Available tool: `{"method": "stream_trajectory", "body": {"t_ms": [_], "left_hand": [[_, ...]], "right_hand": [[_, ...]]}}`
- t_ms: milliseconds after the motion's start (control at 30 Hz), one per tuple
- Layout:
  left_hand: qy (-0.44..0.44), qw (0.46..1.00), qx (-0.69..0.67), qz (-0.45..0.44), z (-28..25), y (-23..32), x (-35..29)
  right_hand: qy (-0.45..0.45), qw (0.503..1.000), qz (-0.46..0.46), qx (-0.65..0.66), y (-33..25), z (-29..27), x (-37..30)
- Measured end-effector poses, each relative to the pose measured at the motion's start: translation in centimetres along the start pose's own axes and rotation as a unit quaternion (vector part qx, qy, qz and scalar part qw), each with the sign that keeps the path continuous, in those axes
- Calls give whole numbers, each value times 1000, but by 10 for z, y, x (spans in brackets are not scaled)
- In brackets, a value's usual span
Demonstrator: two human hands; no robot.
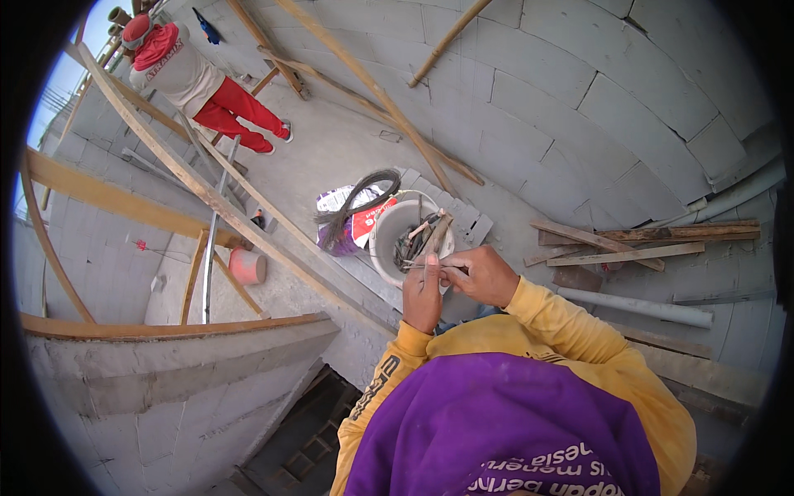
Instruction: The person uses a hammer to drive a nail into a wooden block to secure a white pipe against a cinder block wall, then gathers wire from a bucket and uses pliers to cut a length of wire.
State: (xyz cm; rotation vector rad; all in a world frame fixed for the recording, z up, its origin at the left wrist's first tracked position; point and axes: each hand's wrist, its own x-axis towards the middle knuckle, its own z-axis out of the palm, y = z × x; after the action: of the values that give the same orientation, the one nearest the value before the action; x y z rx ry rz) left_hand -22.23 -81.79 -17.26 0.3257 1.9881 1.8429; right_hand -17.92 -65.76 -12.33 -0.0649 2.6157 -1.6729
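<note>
Close together over the near rim of a white bucket (385, 240), both my hands are closed in a pinch. My left hand (423, 299) has its thumb up and fingers curled. From the right, my right hand (483, 276) meets it with bent fingers. Something thin seems to lie between the fingertips, too small to make out. Inside the bucket are tools and wooden pieces, among them a pale brown stick (437, 235) leaning near my fingers. A bundle of dark wire (357, 204) rests on printed bags (365, 224) just beyond the bucket's left side.
Long timber braces (223, 202) slant across the left. Behind them stands a pink bucket (247, 266). A co-worker (203, 83) in red trousers stands at the far left. Loose planks (628, 245) and a grey pipe (633, 307) lie right. A dark opening (310, 430) gapes below left.
</note>
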Motion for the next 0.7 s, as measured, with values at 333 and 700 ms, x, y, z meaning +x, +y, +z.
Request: {"method": "stream_trajectory", "body": {"t_ms": [333, 700], "left_hand": [[4, 950, -304, -63, 1, 16, 30], [15, 885, -450, 120, -10, 89, 84]], "right_hand": [[59, 991, 111, 50, 13, -17, -8], [-9, 971, 67, 227, 0, 13, 38]]}}
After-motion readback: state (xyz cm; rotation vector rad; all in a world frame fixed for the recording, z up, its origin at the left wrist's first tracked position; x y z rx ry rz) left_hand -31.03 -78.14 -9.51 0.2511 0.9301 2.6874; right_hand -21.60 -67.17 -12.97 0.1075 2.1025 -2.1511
